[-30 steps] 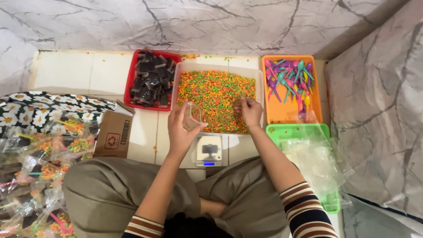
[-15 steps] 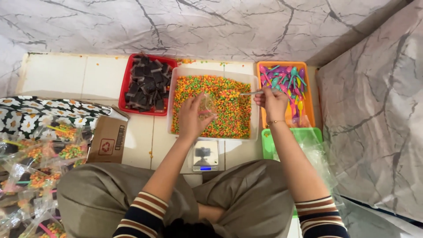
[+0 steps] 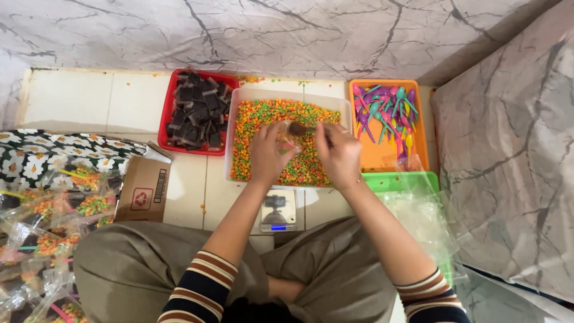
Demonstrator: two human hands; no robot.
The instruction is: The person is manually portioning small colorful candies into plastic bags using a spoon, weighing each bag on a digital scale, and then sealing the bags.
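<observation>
My left hand [image 3: 268, 154] holds a small clear bag [image 3: 288, 135] with some coloured candy in it, above the white tray [image 3: 234, 103] full of orange, green and yellow candy bits. My right hand [image 3: 338, 154] is close beside it, fingers pinched on a small plastic spoon at the bag's mouth. Most of the spoon is hidden by the fingers. Both hands hover over the near half of the candy tray.
A red tray [image 3: 166, 133] of dark chocolate pieces lies left of the candy; an orange tray [image 3: 382, 160] of coloured plastic spoons lies right. Empty clear bags fill a green tray [image 3: 399, 180]. A small scale [image 3: 278, 210], a cardboard box [image 3: 143, 191] and filled bags [image 3: 48, 227] lie near my knees.
My right hand went from the candy tray to the spoon tray, then came back to the bag with a spoon. My left hand stayed over the candy holding the bag.
</observation>
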